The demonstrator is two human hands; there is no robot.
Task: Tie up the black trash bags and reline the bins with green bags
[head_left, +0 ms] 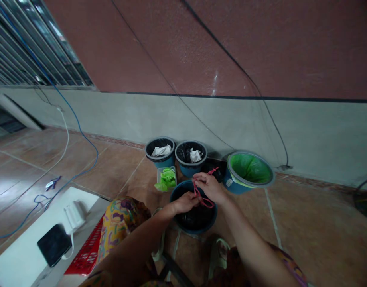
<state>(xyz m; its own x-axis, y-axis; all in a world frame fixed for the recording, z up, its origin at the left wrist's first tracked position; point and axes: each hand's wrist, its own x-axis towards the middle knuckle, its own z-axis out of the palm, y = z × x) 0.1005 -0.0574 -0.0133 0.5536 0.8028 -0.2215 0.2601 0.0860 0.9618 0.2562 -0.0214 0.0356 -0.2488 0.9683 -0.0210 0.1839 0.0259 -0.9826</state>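
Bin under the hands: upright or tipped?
Upright: the blue bin shows its round mouth facing up, black inside, beneath the left hand and right hand, which hold a pink cord.

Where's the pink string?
In the head view, lower right of centre, the pink string is in the left hand and right hand, above the nearest bucket.

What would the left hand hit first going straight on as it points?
Beyond the pink cord it holds, the left hand would probably meet the right hand; depth is unclear, so it might pass underneath.
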